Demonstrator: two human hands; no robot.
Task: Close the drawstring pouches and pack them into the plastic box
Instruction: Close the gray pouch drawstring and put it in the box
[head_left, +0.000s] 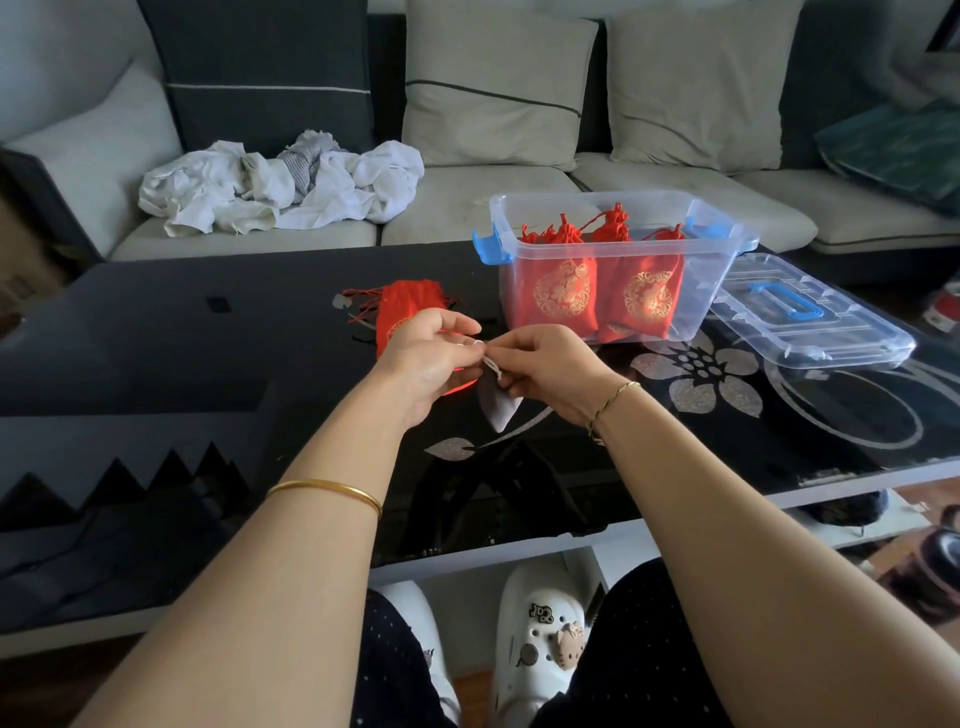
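A small grey pouch hangs above the black glass table, mostly hidden behind my hands. My left hand and my right hand meet over its neck, and both pinch its white drawstring. Just beyond my left hand a pile of red pouches with gold print lies on the table. Farther right stands the clear plastic box with blue latches. Several closed red pouches stand upright inside it.
The box's clear lid with a blue handle lies flat on the table to the right of the box. Behind the table runs a sofa with cushions and a heap of white cloths. The table's near edge is above my knees.
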